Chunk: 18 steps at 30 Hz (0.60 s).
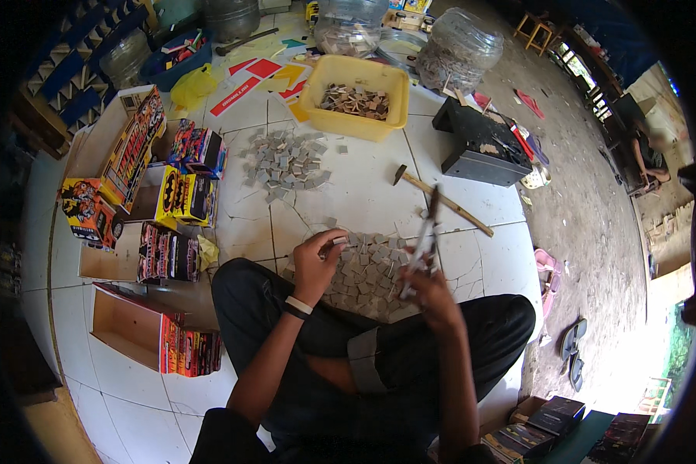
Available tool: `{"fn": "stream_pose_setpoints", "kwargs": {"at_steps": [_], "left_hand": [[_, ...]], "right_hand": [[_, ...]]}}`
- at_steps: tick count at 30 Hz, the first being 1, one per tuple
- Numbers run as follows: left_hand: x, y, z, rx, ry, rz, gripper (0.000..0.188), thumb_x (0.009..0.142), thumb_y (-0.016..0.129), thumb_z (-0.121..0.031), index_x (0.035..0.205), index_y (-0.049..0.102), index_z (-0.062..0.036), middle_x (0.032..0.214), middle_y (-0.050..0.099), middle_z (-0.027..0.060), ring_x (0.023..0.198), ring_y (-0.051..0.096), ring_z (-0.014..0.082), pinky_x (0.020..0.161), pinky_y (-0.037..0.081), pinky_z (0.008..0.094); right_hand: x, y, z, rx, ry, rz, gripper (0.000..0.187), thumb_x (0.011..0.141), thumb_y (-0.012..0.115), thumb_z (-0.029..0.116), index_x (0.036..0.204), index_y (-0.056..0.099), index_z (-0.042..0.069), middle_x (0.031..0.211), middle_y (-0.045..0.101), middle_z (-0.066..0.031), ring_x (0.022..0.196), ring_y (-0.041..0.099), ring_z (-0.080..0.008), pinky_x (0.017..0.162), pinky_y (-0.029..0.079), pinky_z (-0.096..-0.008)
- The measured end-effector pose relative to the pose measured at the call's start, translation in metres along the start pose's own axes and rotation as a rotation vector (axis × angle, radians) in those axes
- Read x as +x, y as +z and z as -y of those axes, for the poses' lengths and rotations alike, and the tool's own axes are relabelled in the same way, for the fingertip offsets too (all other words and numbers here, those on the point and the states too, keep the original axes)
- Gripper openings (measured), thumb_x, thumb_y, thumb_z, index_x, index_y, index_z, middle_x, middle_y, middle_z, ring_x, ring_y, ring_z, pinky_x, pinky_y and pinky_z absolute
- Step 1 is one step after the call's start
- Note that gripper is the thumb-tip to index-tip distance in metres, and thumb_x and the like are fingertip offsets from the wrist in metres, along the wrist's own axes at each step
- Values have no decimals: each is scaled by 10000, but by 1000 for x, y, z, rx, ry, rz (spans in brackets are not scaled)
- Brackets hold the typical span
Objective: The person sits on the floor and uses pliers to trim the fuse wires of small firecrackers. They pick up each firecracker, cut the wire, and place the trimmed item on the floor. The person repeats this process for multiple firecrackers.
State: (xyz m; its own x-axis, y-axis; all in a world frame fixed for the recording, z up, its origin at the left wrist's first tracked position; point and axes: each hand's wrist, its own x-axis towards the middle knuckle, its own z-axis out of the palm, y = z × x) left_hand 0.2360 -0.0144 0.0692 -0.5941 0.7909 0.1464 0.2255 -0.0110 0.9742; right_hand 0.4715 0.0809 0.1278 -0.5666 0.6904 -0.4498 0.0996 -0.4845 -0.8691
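My left hand (315,264) is raised over a pile of small grey square tiles (367,271), its fingers closed in a pinch on a small pale square piece (338,241). My right hand (433,300) grips a long, narrow metal tool (424,240) with a dark upper end pointing away from me; motion blur hides its exact kind. The loose tiles lie on the white tiled floor in front of my crossed legs. A second heap of grey squares (286,161) lies farther off to the left. A hammer (445,201) with a wooden handle rests beyond my right hand.
A yellow plastic tub (400,104) with small brown pieces stands at the far side. Right of it sits a black box-like stand (483,158) with a red-handled tool on it. Cardboard boxes of colourful packs (189,267) line the left. Clear plastic jars (460,50) stand behind.
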Motion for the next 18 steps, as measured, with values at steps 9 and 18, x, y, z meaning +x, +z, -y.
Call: {"fn": "stream_pose_setpoints", "kwargs": {"at_steps": [9, 18], "left_hand": [[9, -5, 10, -140, -83, -194, 218, 910, 690, 46, 1118, 744, 11, 997, 782, 101, 887, 733, 131, 810, 569, 272], [9, 0, 11, -77, -10, -181, 204, 949, 685, 50, 1137, 750, 10, 986, 769, 68, 896, 714, 105, 784, 555, 247]], "right_hand": [[-8, 52, -65, -562, -333, 9, 567, 1009, 667, 124, 1509, 453, -36, 1270, 656, -171, 1184, 606, -203, 1000, 480, -343], [-22, 63, -51, -594, -291, 88, 632, 1027, 601, 57, 1602, 341, 34, 1378, 609, -291, 1322, 597, -361, 1054, 480, -429]]}}
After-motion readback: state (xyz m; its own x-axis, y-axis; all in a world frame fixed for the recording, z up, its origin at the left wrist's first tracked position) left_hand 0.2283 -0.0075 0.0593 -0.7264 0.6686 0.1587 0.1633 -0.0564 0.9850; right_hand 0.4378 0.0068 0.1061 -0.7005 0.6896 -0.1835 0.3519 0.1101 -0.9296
